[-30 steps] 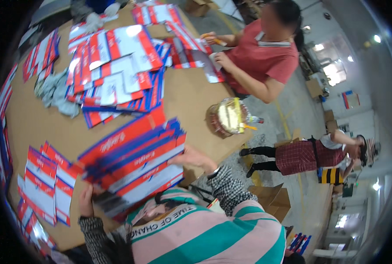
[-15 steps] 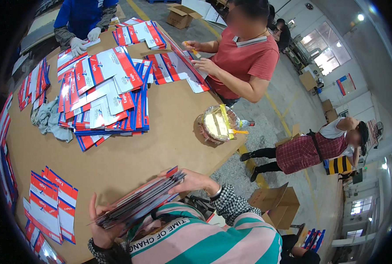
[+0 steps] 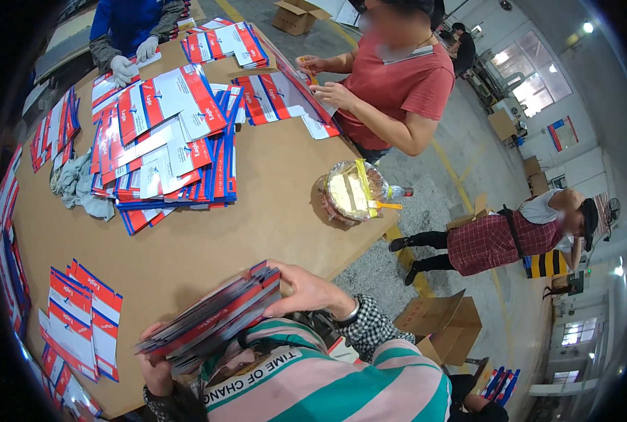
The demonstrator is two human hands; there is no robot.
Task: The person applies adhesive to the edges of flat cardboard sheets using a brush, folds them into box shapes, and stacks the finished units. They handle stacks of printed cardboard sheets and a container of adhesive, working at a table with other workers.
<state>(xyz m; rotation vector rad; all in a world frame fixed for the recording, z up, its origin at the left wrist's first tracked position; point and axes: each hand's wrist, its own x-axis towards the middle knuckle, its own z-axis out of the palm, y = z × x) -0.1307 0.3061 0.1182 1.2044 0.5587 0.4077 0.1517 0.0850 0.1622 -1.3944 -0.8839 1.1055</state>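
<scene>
Between my two hands, at the near edge of the table, is a thick stack of flat printed cartons (image 3: 222,309) in red, white and blue. My left hand (image 3: 157,362) closes round its lower left end, with some fingers hidden behind it. At the upper right end my right hand (image 3: 303,290) grips the stack, thumb on the near side. The stack is tilted, showing its layered edges and part of a printed face. To the left, a few similar cartons (image 3: 74,320) lie overlapping on the brown table (image 3: 257,225).
A big pile of cartons (image 3: 165,133) stands farther back, beside a grey cloth (image 3: 85,186). A tub of pale paste (image 3: 348,190) with an orange-handled brush (image 3: 384,205) sits near the right edge. Two co-workers handle cartons across the table; another person (image 3: 510,239) stands beyond.
The stack has tipped so that more of its red and blue face shows. My left hand's raised fingers have closed in round its end. My right hand has moved slightly left.
</scene>
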